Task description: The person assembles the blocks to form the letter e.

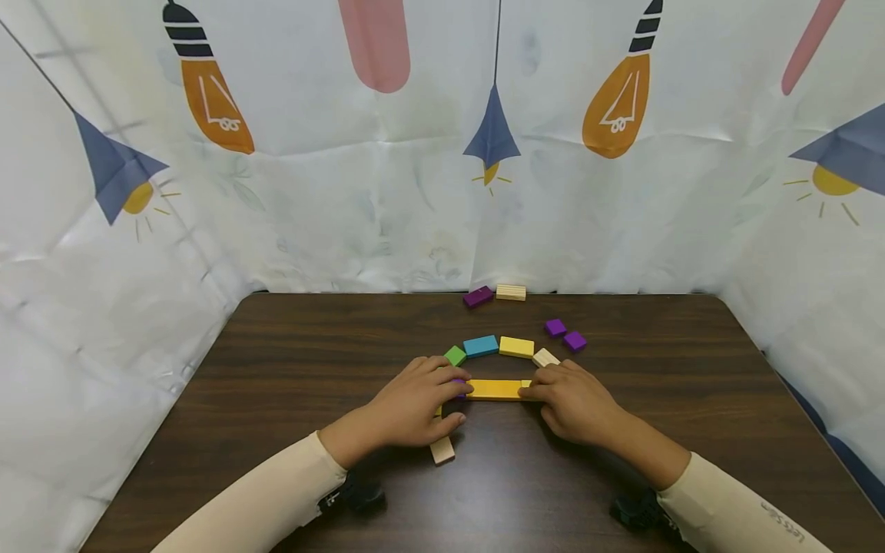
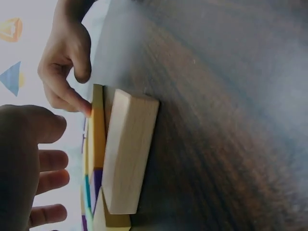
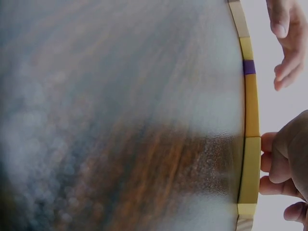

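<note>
My left hand (image 1: 422, 401) hovers over the left side of a block arrangement, its fingers apart and holding nothing. Beneath it are a purple block (image 3: 249, 67), a yellow block (image 3: 246, 48) and a pale wooden block (image 1: 442, 450). An orange-yellow block (image 1: 494, 390) runs crosswise between the hands. My right hand (image 1: 577, 403) touches the yellow block (image 3: 250, 168) at the right end of that row with its fingertips. Behind the row curve a green block (image 1: 455, 355), a blue block (image 1: 480, 346), a yellow block (image 1: 516, 347) and a wooden block (image 1: 545, 358).
Two small purple blocks (image 1: 555, 328) lie beyond the curve on the right. At the table's far edge are a dark purple block (image 1: 478, 297) and a ridged wooden block (image 1: 511, 293). The brown table (image 1: 311, 346) ends at a printed curtain (image 1: 415, 215).
</note>
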Demonstrator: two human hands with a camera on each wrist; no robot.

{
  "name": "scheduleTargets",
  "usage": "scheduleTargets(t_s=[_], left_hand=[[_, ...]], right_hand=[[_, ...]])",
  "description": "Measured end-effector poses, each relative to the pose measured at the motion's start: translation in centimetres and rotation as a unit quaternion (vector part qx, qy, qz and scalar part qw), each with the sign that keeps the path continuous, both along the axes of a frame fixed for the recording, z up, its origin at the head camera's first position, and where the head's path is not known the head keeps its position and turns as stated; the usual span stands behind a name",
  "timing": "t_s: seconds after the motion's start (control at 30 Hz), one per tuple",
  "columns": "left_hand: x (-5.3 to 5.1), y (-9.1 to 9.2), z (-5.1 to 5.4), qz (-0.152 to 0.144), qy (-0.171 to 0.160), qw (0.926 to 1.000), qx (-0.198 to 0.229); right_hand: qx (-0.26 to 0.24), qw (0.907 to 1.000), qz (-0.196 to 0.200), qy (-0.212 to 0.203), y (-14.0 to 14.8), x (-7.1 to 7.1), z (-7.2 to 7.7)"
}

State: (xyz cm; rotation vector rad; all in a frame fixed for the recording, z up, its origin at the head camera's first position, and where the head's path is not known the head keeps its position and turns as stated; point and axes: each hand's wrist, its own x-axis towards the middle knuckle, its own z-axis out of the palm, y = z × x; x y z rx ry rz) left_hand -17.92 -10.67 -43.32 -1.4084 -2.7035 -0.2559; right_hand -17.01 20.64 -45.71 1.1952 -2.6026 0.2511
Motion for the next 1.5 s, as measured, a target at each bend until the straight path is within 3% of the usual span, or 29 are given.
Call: scheduleTargets(t_s=[0.2,0.5,0.93,1.5], left_hand=[[-0.6,0.8,-0.4,0.003,-0.020,0.9990,-0.041],[-1.2,1.2,-1.0,-0.002,-0.027,0.9986,-0.046],[-1.5,1.2,-0.3,-0.009,-0.046,0.9965,-0.069],[-1.5,1.2,-0.6,-0.003,-0.061,0.9959,-0.067]], right_hand=[[0.009,1.0000,-0.004,-0.002,0.0,0.0,0.0],[0.014,0.9999,-0.005,-0.003,0.0,0.0,0.0],[0.016,0.9990,-0.017,-0.039,-0.1,0.2,0.6],[0.001,0.9983,-0.019,-0.056,0.4,0.2,0.5]])
